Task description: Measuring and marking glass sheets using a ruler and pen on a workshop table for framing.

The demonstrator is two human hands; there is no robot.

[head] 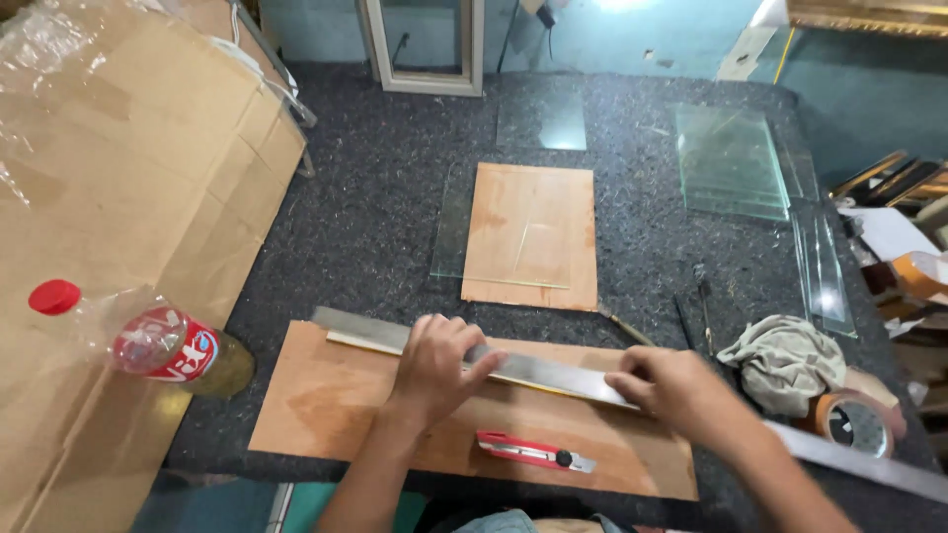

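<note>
— Covered by the left hand (434,363): a stretch of the metal ruler (513,367). Far end of that ruler lost under the right hand (671,390) and forearm.

— Under the ruler, a strip of the near brown board (336,405), hidden. Cut off at the bottom edge: both forearms, and a bit of blue cloth.

— Glass pane (449,232) half tucked beneath the far board (533,232); its right part unseen.

— Tape roll (854,424) partly behind the rag (785,360). Slim tools (703,306) beside the rag too small to tell apart.

— Cardboard box (118,197) cropped at the left and top. White frame (425,49) cropped at the top. Stuff at the right edge blurred, unclear.
</note>
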